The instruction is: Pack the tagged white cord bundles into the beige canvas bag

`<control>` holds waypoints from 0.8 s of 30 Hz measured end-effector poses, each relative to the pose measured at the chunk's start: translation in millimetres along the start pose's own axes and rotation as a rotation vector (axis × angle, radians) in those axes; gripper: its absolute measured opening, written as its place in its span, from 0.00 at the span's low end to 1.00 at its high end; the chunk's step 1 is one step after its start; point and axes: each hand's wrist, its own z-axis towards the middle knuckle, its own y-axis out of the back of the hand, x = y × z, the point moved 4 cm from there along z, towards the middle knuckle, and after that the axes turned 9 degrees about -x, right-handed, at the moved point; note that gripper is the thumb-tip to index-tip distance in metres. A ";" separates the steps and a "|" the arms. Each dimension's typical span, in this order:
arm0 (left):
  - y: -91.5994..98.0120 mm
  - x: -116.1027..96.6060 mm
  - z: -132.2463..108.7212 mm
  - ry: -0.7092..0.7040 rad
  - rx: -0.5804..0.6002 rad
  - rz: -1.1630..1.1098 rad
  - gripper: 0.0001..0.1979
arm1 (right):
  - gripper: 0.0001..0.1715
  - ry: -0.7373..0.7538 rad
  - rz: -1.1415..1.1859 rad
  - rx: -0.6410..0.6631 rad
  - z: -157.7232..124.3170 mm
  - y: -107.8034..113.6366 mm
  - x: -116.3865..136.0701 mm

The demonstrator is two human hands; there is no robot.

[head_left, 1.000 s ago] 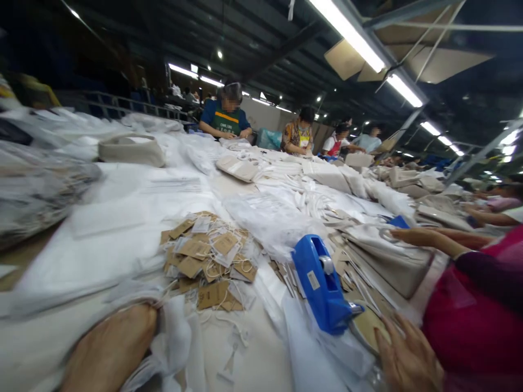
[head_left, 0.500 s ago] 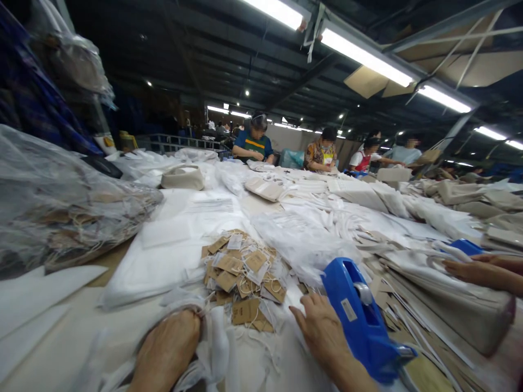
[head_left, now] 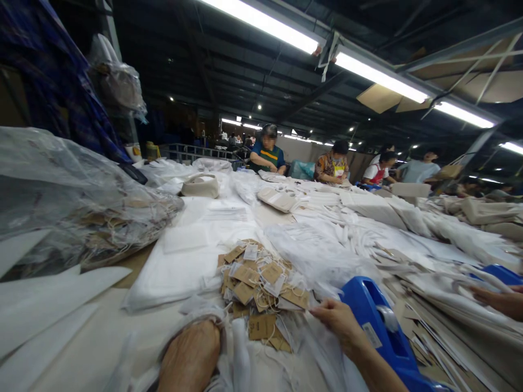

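Observation:
My left hand (head_left: 192, 351) reaches into a pale bag (head_left: 163, 348) wrapped in thin white material at the bottom; its fingers are hidden inside. My right hand (head_left: 337, 321) is closed in a pinch at the right edge of a heap of brown tags (head_left: 261, 283) with white strings. What its fingertips hold is too small to make out. A blue tape dispenser (head_left: 379, 332) stands just right of my right hand, partly behind the forearm. A white rolled piece (head_left: 241, 348) lies between my left hand and the tags.
White foam sheets (head_left: 163, 277) are stacked left of the tags. A clear plastic sack (head_left: 81, 201) of tags bulges at the left. Beige bags (head_left: 278, 200) and wrappings cover the table beyond. Another person's hands (head_left: 500, 302) work at the right edge; several people stand across the table.
My right hand has gone from spread fingers to a pinch beside the tags. The view has turned left, shifting everything rightward. My left hand is deeper in the bag opening.

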 end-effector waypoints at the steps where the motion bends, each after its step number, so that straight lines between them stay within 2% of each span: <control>1: 0.2 0.0 0.0 0.003 0.000 -0.001 0.21 | 0.18 -0.035 0.065 -0.003 0.4 6.0 -0.5; 5: -0.2 0.6 0.8 -0.005 -0.035 0.000 0.21 | 0.22 -0.091 0.241 -0.067 -14.7 35.7 10.5; 7: -0.5 0.6 0.6 -0.018 -0.046 0.001 0.21 | 0.20 -0.134 0.425 -0.024 -30.0 43.3 25.7; 9: 0.1 0.0 -0.2 -0.037 -0.047 0.017 0.22 | 0.19 -0.162 0.652 0.075 -45.8 39.0 45.6; 12: 4.3 -0.9 -1.7 -0.054 -0.068 0.043 0.22 | 0.17 -0.174 0.863 0.257 -64.2 9.3 67.3; 16: 13.2 0.1 -5.2 -0.052 -0.080 0.050 0.22 | 0.21 -0.285 0.986 0.476 -79.4 -46.3 64.3; 19: 21.1 2.5 -12.5 -0.048 -0.078 0.044 0.22 | 0.23 -0.204 1.071 0.494 -86.0 -63.2 64.3; 22: 29.3 7.0 -22.7 -0.021 -0.100 0.013 0.22 | 0.26 -0.042 1.087 0.408 -88.8 -68.3 74.5; 24: 32.9 11.1 -27.9 -0.012 -0.130 -0.032 0.21 | 0.21 -0.041 1.026 0.416 -89.1 -84.3 80.1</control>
